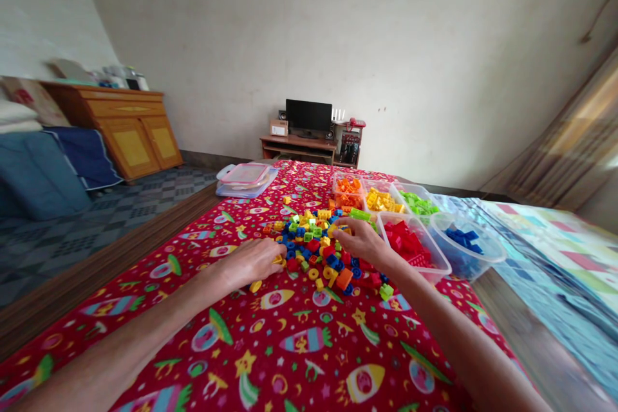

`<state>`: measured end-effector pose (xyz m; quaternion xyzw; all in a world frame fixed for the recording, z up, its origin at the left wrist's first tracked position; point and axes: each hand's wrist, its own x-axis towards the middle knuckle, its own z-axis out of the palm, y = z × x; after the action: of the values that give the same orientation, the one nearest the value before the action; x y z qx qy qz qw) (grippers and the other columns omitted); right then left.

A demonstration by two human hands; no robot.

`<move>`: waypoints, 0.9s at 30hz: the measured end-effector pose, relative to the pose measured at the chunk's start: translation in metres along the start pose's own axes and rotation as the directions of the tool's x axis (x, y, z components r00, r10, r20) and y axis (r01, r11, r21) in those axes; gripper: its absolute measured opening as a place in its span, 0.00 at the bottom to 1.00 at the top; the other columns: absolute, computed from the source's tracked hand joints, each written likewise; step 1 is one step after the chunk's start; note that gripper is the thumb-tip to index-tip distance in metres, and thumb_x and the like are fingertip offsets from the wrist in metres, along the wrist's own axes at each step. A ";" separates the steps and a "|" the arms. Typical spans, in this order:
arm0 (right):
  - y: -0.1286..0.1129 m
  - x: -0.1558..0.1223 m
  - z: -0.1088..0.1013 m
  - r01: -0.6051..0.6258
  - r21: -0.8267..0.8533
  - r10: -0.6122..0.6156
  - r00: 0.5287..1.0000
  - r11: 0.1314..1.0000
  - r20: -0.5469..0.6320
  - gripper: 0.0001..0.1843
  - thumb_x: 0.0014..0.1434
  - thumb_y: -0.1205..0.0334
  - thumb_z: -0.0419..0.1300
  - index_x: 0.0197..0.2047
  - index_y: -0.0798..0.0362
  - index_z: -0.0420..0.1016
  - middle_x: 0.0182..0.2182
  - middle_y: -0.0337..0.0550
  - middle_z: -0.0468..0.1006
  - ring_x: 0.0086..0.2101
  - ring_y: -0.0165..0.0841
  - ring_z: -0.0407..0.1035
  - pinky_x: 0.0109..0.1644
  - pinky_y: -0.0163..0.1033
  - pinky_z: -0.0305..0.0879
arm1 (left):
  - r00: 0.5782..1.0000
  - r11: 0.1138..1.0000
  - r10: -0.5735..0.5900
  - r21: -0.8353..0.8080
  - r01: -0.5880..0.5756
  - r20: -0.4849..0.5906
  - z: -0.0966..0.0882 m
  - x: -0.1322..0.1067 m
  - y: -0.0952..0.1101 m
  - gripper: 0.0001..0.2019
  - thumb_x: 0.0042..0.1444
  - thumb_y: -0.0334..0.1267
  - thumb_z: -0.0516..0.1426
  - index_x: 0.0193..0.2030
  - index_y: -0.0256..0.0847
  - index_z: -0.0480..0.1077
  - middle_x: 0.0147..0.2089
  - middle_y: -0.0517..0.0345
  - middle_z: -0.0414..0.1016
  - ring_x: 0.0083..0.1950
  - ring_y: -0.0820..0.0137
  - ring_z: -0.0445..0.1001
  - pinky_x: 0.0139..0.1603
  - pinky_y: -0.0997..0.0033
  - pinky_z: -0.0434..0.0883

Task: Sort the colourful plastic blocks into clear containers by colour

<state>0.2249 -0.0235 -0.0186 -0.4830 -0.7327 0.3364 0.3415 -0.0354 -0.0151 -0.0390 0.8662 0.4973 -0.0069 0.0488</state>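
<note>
A pile of mixed toy building blocks (313, 232) in yellow, blue, red, green and orange lies on the red patterned cloth (309, 367). At the pile's left edge, my left hand (261, 257) is closed, palm down, with a yellow block (277, 260) showing under its fingers. My right hand (357, 237) reaches in from the right, its fingertips pinched at another yellow block (332, 230). The fingers hide part of both blocks. One loose yellow block (255, 286) lies just below my left hand.
Clear tubs at the right hold sorted blocks: orange (348, 187), yellow (383, 201), green (419, 203), red (410, 246) and blue (463, 239). Stacked lids (246, 179) lie at the far left of the cloth. A monitor (309, 117) stands on a desk by the wall.
</note>
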 end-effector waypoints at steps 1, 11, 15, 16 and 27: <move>-0.001 0.000 0.002 -0.046 0.210 0.036 0.998 0.977 0.053 0.16 0.56 0.50 0.57 0.38 0.54 0.68 0.19 0.30 0.61 0.18 0.23 0.52 0.22 0.30 0.47 | 1.000 0.999 0.007 -0.038 -0.007 0.002 -0.001 0.002 -0.001 0.08 0.55 0.40 0.55 0.38 0.42 0.73 0.34 0.53 0.76 0.36 0.62 0.76 0.33 0.71 0.66; -0.012 -0.006 0.029 -0.412 0.833 0.172 0.911 0.368 0.375 0.15 0.49 0.53 0.60 0.32 0.53 0.61 0.24 0.39 0.71 0.19 0.20 0.56 0.16 0.23 0.36 | 0.983 0.698 0.051 -0.698 -0.161 -0.176 -0.012 0.005 0.023 0.17 0.59 0.53 0.48 0.39 0.40 0.61 0.20 0.69 0.62 0.18 0.76 0.62 0.20 0.76 0.60; -0.010 -0.006 0.036 -0.419 0.836 0.105 0.906 0.355 0.410 0.20 0.53 0.44 0.59 0.35 0.54 0.65 0.26 0.42 0.72 0.21 0.24 0.61 0.15 0.23 0.37 | 0.980 0.620 0.051 -0.763 -0.183 -0.194 -0.014 0.001 0.035 0.17 0.57 0.54 0.51 0.40 0.40 0.61 0.17 0.71 0.60 0.15 0.77 0.60 0.18 0.78 0.57; -0.010 -0.006 0.037 -0.419 0.830 0.099 0.905 0.369 0.413 0.21 0.53 0.43 0.59 0.36 0.54 0.66 0.25 0.42 0.72 0.22 0.24 0.62 0.15 0.24 0.38 | 0.979 0.637 0.042 -0.749 -0.182 -0.202 -0.015 0.000 0.037 0.17 0.57 0.53 0.52 0.40 0.40 0.62 0.17 0.72 0.60 0.15 0.78 0.59 0.18 0.78 0.57; -0.012 -0.013 0.048 -0.348 0.654 0.066 0.907 0.672 0.415 0.23 0.43 0.46 0.68 0.29 0.55 0.66 0.19 0.33 0.66 0.18 0.20 0.55 0.16 0.26 0.37 | 0.908 0.825 0.044 -0.497 -0.269 -0.417 -0.013 0.001 0.048 0.08 0.53 0.43 0.58 0.36 0.42 0.71 0.39 0.59 0.75 0.40 0.67 0.72 0.45 0.70 0.68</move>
<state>0.1837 -0.0473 -0.0367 -0.3240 -0.5321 0.7131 0.3216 0.0060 -0.0368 -0.0226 0.8387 0.4038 0.3100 0.1936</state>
